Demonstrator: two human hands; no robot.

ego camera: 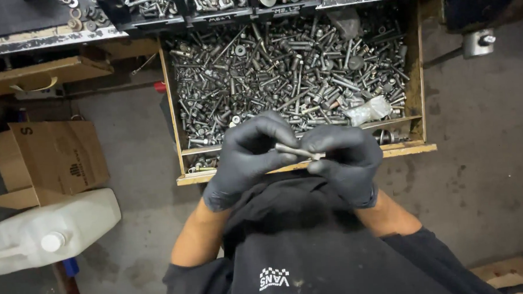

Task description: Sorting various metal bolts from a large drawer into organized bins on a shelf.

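Two gloved hands meet over an open drawer: the left hand [247, 156] and right hand [343, 158] each pinch one end of a grey bolt [296, 151] (held roughly level). Beyond, the wooden drawer [412, 72] brims with loose metal fasteners [288, 71].

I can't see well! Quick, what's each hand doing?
Left hand: closed on the long grey metal bolt.
Right hand: closed, pinching the same bolt's other end.
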